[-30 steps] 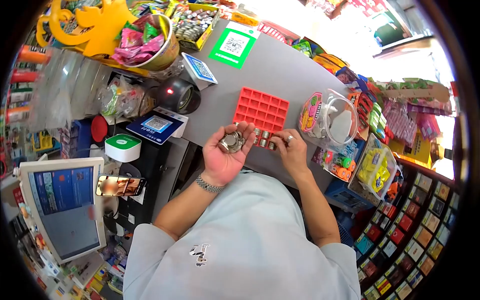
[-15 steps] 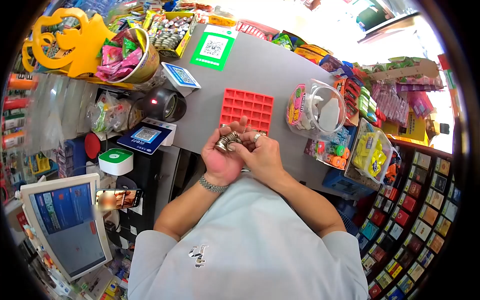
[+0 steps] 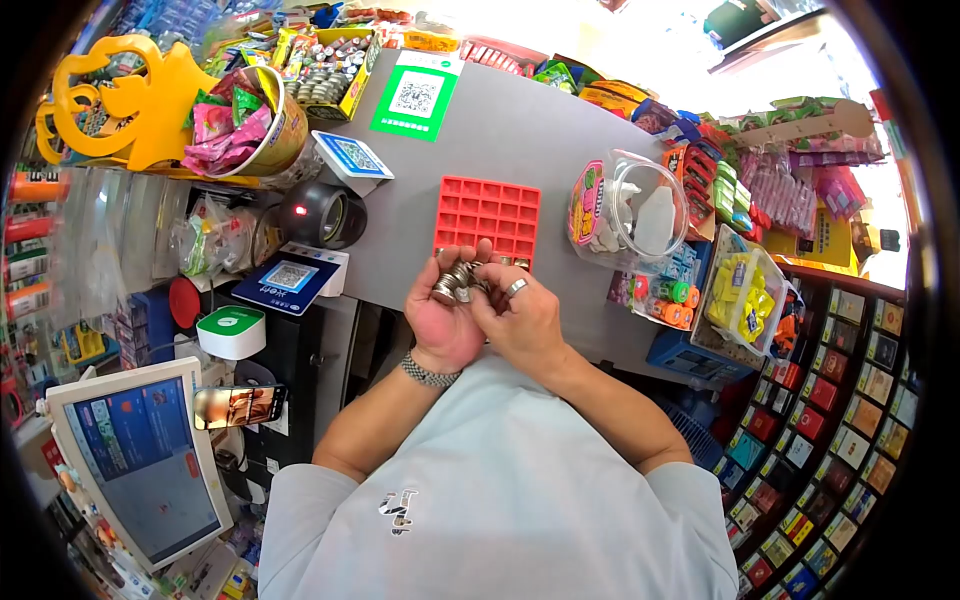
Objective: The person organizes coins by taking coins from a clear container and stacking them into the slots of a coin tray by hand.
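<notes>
A pile of coins rests in the cupped palm of my left hand, which has its fingers curled around them. My right hand, with a ring on one finger, has its thumb and fingertips pinched on coins at the right side of the pile. Just beyond both hands, a red compartment tray lies on the grey counter. Coins show in its nearest row at the right, and my hands cover part of that row. The other visible compartments look bare.
A clear plastic jar stands right of the tray. A black scanner and QR-code stands are at the left, with a monitor and a phone lower down. Snack packs line the counter's far edge; cigarette shelves are at right.
My right fingers have shifted slightly and curled more over the coins in my left palm. The whole view has moved a little, and the tray appears slightly further left.
</notes>
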The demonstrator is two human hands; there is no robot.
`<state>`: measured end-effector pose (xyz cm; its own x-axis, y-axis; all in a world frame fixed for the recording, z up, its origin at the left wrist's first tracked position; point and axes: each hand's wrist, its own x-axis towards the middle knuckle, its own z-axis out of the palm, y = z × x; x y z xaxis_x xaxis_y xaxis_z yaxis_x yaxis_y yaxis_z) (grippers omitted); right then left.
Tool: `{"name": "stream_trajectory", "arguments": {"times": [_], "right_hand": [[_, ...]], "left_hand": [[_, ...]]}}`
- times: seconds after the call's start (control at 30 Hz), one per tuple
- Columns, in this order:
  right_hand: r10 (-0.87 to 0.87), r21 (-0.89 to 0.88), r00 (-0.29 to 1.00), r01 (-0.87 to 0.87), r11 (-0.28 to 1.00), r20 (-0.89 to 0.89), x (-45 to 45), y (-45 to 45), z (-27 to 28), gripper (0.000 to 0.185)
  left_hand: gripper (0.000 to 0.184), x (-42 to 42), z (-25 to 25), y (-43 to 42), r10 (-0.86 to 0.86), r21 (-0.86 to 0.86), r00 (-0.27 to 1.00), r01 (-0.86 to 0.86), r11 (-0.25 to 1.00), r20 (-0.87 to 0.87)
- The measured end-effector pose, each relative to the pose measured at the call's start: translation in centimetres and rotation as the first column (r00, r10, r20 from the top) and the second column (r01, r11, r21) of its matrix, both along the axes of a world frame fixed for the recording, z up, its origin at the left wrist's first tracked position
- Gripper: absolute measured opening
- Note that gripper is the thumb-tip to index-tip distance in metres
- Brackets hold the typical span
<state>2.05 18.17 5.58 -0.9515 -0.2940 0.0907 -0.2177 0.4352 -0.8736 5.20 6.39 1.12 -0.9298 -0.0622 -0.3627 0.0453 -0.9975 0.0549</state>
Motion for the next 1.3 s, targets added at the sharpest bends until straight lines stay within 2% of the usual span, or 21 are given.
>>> {"name": "stream_trajectory", "arguments": {"times": [0.07, 0.13, 0.17, 0.23, 0.3, 0.37, 0.43, 0.5, 0.6, 0.67, 0.73, 0.8, 0.87, 1.0, 1.07, 1.1, 1.2, 1.27, 1.3], "right_hand": [[0.009, -0.004, 1.000, -0.009, 1.000, -0.014, -0.1, 0.2, -0.3, 0.025], [0.018, -0.007, 0.999, -0.018, 1.000, -0.040, -0.2, 0.0, -0.1, 0.024], [0.024, -0.011, 0.998, -0.025, 1.000, -0.065, -0.3, -0.1, 0.0, 0.022], [0.058, 0.045, 0.997, -0.055, 0.997, -0.049, -0.4, -0.2, 0.6, 0.022], [0.088, 0.099, 0.996, -0.084, 0.992, -0.033, -0.5, -0.2, 0.9, 0.021], [0.071, 0.007, 0.985, -0.073, 0.997, 0.160, -0.6, 0.1, 1.0, 0.020], [0.057, -0.011, 0.985, -0.056, 0.998, 0.163, -0.4, 0.7, 1.0, 0.021], [0.045, -0.029, 0.985, -0.041, 0.999, 0.166, -0.2, 1.2, 0.9, 0.022], [-0.012, -0.096, 0.996, 0.021, 0.995, 0.094, -0.5, 2.1, 0.9, 0.023], [0.013, 0.010, 1.000, -0.013, 1.000, -0.020, -1.4, 2.7, 1.7, 0.021], [0.038, 0.031, 0.996, -0.036, 0.999, -0.081, -1.9, 2.7, 1.5, 0.021], [0.065, 0.054, 0.988, -0.058, 0.997, -0.140, -2.0, 2.7, 1.5, 0.020], [0.062, 0.074, 0.998, -0.061, 0.995, -0.003, -2.0, 2.4, 1.8, 0.020], [0.124, 0.070, 0.992, -0.123, 0.990, -0.012, -1.6, 2.2, 1.4, 0.019], [0.049, -0.096, 0.997, -0.043, 0.994, 0.065, -1.5, 2.2, 1.5, 0.020], [0.051, -0.095, 0.996, -0.044, 0.994, 0.068, -1.7, 2.5, 1.5, 0.020], [-0.036, -0.042, 0.992, 0.041, 0.998, 0.118, -3.1, 4.3, 1.4, 0.018], [0.020, 0.121, 0.998, -0.012, 0.993, -0.061, -4.1, 5.8, 0.0, 0.017], [0.069, 0.159, 0.996, -0.059, 0.986, -0.059, -4.4, 6.6, -1.5, 0.018]], "left_hand": [[0.029, 0.0, -0.5, 0.0, 0.021, 0.003, 0.999, -0.022, 1.000, 0.025], [0.026, -0.1, -0.8, 0.0, 0.023, 0.038, 0.994, -0.019, 0.999, -0.104], [0.026, 0.0, -0.8, 0.1, 0.025, 0.039, 0.994, -0.022, 0.999, -0.104], [0.025, -0.3, 0.6, 0.3, 0.019, -0.008, 1.000, -0.019, 1.000, 0.004], [0.025, -0.3, 1.3, 0.4, 0.006, 0.039, 1.000, -0.006, 0.999, 0.020], [0.025, -0.3, 1.3, 0.4, -0.006, 0.087, 0.999, 0.003, 0.996, 0.037], [0.023, -0.1, 0.8, 0.5, 0.008, 0.142, 0.999, -0.003, 0.990, -0.036], [0.023, 0.0, 0.1, 0.3, 0.020, 0.179, 1.000, -0.018, 0.984, -0.012], [0.021, 0.1, -0.6, -0.1, 0.016, 0.222, 1.000, -0.020, 0.975, 0.020], [0.021, 0.1, -0.5, -0.3, 0.005, 0.231, 0.999, -0.012, 0.973, 0.033], [0.024, -0.1, 0.3, -0.3, -0.053, 0.203, 0.996, 0.037, 0.979, 0.070], [0.024, -0.2, 0.1, -0.2, -0.060, 0.201, 0.998, 0.053, 0.978, 0.031], [0.024, -0.2, -0.2, -0.2, -0.064, 0.199, 0.998, 0.064, 0.978, -0.006], [0.022, -0.2, 0.2, -0.1, -0.061, 0.176, 0.998, 0.057, 0.983, 0.015], [0.019, -0.4, 0.5, -0.3, -0.051, 0.177, 0.997, 0.041, 0.983, 0.053], [0.019, -0.5, 0.5, -0.6, -0.030, 0.221, 0.999, 0.020, 0.975, 0.042], [0.019, -0.3, 0.4, -2.0, 0.003, 0.279, 0.998, -0.019, 0.960, 0.057], [0.020, 0.1, 0.2, -3.4, 0.066, 0.277, 0.998, -0.068, 0.958, 0.019], [0.021, 0.3, 0.0, -3.8, 0.079, 0.265, 0.997, -0.074, 0.961, -0.008]]}}
